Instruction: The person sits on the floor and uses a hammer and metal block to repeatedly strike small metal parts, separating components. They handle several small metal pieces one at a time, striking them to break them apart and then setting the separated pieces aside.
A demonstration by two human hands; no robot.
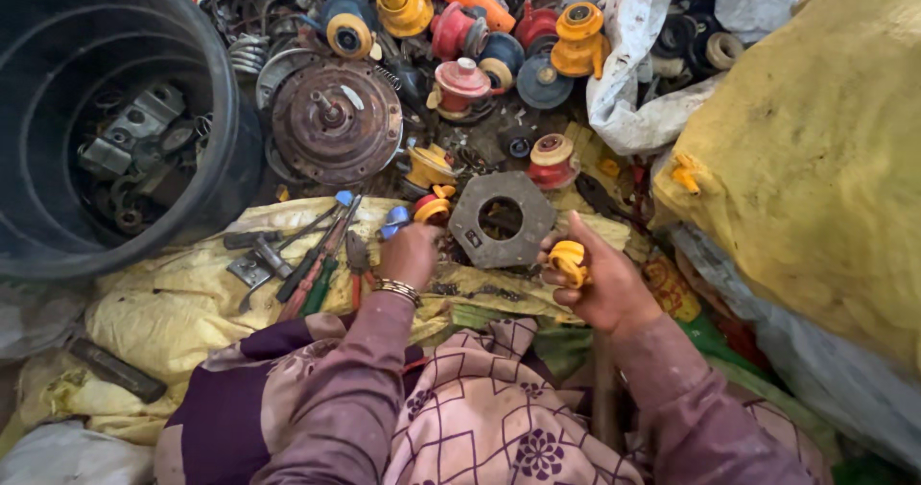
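Observation:
My right hand (602,282) grips a small yellow plastic part (568,260) just right of a grey octagonal metal plate (502,220) with a round hole. My left hand (410,253) reaches forward with its fingers curled down near a small yellow and red part (432,208) and a blue piece (394,219); its fingertips are hidden, so I cannot see a hold. A metal bangle (397,289) sits on that wrist. Both sleeves are mauve.
A large black tub (216,92) at the left holds grey metal parts. A rusty round disc (335,118) lies ahead. Pliers, screwdrivers and a hammer (307,255) rest on yellow sacking. Coloured plastic parts fill the back. A full yellow sack (815,149) stands right.

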